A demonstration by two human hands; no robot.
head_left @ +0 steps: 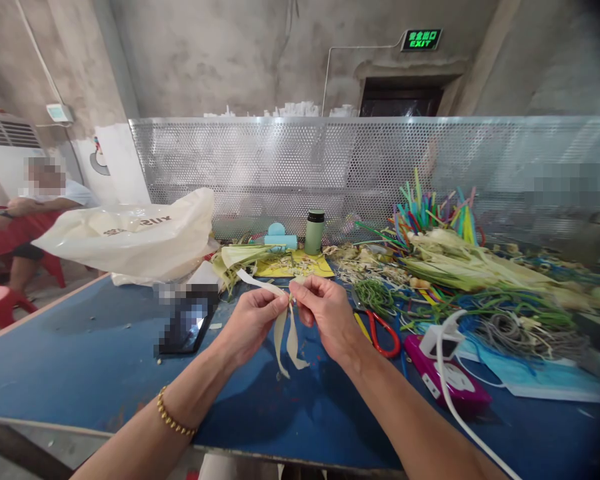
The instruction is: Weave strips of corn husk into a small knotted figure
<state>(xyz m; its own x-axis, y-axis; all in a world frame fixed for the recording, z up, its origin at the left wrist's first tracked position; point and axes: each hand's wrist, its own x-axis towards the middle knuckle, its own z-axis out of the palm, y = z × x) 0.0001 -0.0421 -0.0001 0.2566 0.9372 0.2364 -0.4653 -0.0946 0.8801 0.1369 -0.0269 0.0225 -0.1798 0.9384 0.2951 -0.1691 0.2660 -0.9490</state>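
Strips (293,340) — between phone (194,327) and scissors (373,331)

Shows pale cream in the strips (293,347), blue across the worktop (95,347), red on the scissors' handle (374,333), muted green below black on the bottle (314,235). Glints gold at the bracelet (166,413). Repeats dotted rows over the silver-grey screen (260,160). Turns purple on the case (467,393).

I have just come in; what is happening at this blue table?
A person pinches pale, husk-like strips between the fingertips of the left hand and right hand, above the blue table. Two ends hang down below the fingers; another points up and left. Red-handled scissors lie beside the right hand, with a heap of leafy husks farther right.
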